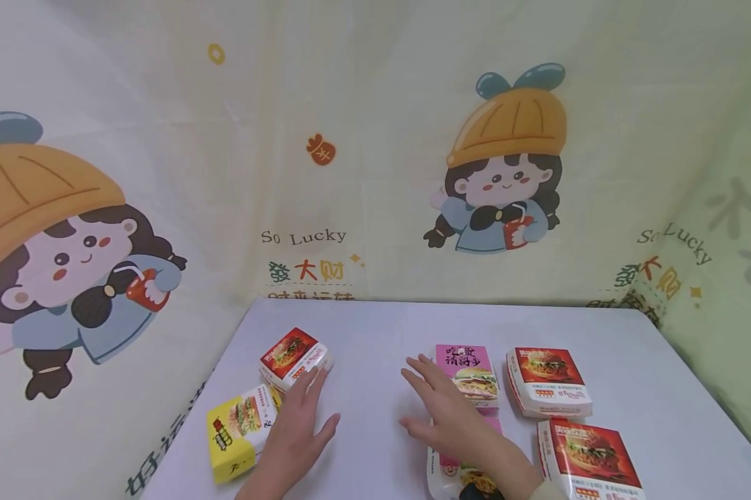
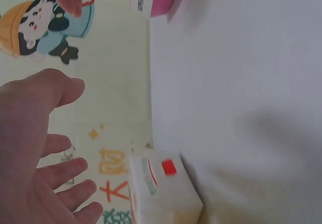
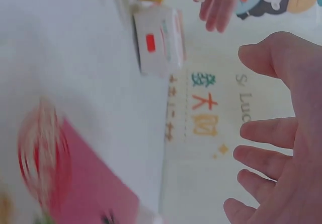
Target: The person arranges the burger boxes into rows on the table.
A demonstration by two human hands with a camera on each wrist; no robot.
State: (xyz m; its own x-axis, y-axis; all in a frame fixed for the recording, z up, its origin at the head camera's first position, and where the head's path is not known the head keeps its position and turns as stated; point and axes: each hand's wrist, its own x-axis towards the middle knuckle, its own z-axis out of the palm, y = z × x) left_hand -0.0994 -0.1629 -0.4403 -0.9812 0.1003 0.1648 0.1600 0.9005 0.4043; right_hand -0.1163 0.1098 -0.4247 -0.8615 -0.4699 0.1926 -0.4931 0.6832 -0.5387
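Observation:
My left hand hovers with spread fingers and holds nothing. Its fingertips overlap the near edge of a red-and-white burger box in the head view; I cannot tell whether they touch. Partly behind that hand is a yellow-and-white burger box. My right hand, fingers apart and holding nothing, is in front of a pink burger box. Below it, a pink-and-white box is half hidden by the right forearm. In the left wrist view, the left hand is above the white box side.
Two more red-and-white burger boxes, a farther one and a nearer one, lie on the right of the white table. A cloth backdrop with cartoon prints hangs behind and at both sides.

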